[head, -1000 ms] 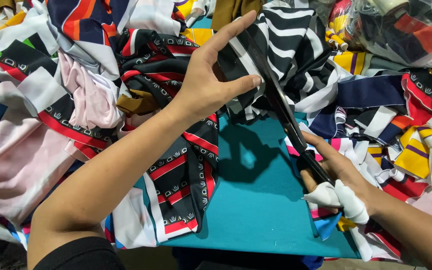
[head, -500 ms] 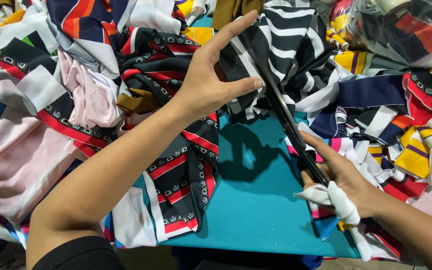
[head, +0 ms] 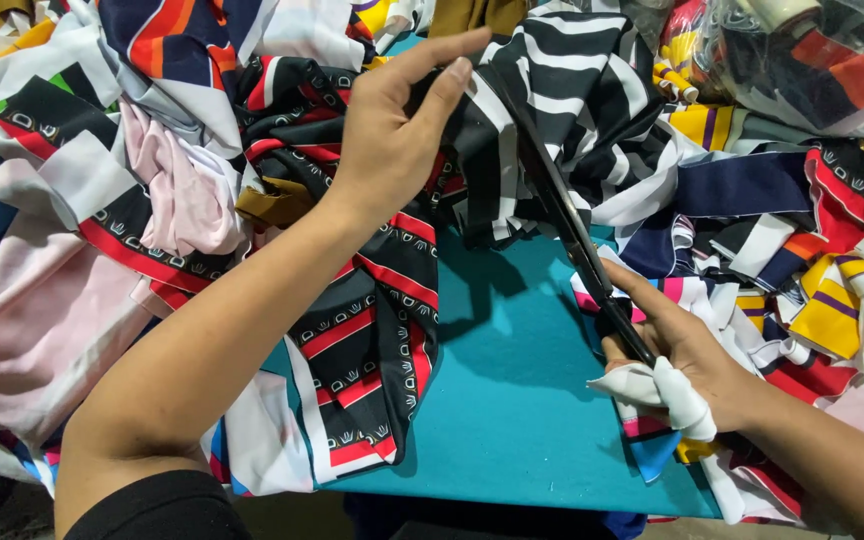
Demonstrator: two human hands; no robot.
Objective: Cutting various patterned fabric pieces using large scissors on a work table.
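I am gripping the black scissors (head: pixel 577 235) in my right hand (head: pixel 687 355), fingers closed round the cloth-wrapped handles, and pinching the black-and-white striped fabric (head: pixel 552 90) with my left hand (head: pixel 392 140) above the teal table (head: pixel 512 400). The blades are running diagonally, tips pointing up-left into the stripes. My left fingertips are sitting close; slipping fabric could bring them against the blades.

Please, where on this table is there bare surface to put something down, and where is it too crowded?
One bare patch: the teal table surface, bordered by the black-and-red printed cloth on its left, the black-and-white striped cloth above, and the right hand with the scissors on its right. Everywhere else, scrap fabric piles cover the table, also around the left hand.
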